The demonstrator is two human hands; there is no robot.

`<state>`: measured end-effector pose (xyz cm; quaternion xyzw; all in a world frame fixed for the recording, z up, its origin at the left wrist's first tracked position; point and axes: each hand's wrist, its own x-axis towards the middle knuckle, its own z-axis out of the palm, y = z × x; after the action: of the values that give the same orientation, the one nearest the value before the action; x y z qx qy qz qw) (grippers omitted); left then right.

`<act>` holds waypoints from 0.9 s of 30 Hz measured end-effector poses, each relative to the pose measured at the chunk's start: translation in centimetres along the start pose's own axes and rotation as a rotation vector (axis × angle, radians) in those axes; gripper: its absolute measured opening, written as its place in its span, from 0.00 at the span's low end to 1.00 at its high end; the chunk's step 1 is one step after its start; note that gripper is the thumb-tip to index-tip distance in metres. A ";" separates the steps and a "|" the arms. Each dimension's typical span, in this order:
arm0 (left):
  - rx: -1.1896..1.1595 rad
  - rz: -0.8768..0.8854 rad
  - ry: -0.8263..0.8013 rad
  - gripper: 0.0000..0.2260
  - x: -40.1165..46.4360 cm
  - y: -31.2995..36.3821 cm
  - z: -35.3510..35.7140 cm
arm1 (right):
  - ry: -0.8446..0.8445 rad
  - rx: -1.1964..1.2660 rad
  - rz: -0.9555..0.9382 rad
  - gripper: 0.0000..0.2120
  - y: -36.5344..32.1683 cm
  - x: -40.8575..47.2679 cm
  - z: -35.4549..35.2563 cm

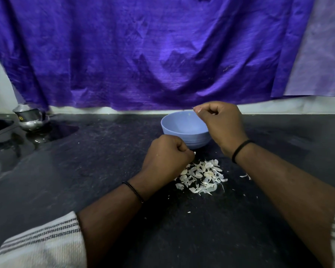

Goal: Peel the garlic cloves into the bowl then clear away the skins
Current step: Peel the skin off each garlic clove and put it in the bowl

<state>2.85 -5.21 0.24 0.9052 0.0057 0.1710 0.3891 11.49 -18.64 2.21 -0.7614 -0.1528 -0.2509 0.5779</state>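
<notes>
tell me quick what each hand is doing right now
Left hand: fingers curled, pinching a small white bit, likely garlic.
Right hand: fingers curled above the bowl; what it holds cannot be told.

Black counter (85,151): blue bowl (182,130), garlic skins (201,176).

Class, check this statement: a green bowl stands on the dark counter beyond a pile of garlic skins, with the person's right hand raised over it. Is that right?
Not quite: the bowl is light blue, not green, as the head view shows. The rest holds: it stands on the dark counter beyond the pile of garlic skins, with the right hand raised over it.
</notes>
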 end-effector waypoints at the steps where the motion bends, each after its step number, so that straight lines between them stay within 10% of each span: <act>1: -0.008 -0.005 -0.003 0.08 0.1 -0.1 0.0 | 0.004 -0.005 0.004 0.04 0.0 0.1 -0.1; 18: 0.071 -0.027 -0.086 0.12 0.7 -0.4 -0.9 | -0.222 -0.210 0.007 0.17 -1.5 -6.8 -4.2; 27: 0.178 0.006 -0.071 0.09 1.3 -0.7 -1.3 | -0.407 -0.444 -0.107 0.02 -0.9 -8.2 -3.6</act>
<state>3.72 -3.60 0.98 0.9417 0.0043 0.1390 0.3064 3.44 -21.35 -0.92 -0.8945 -0.2467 -0.1507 0.3409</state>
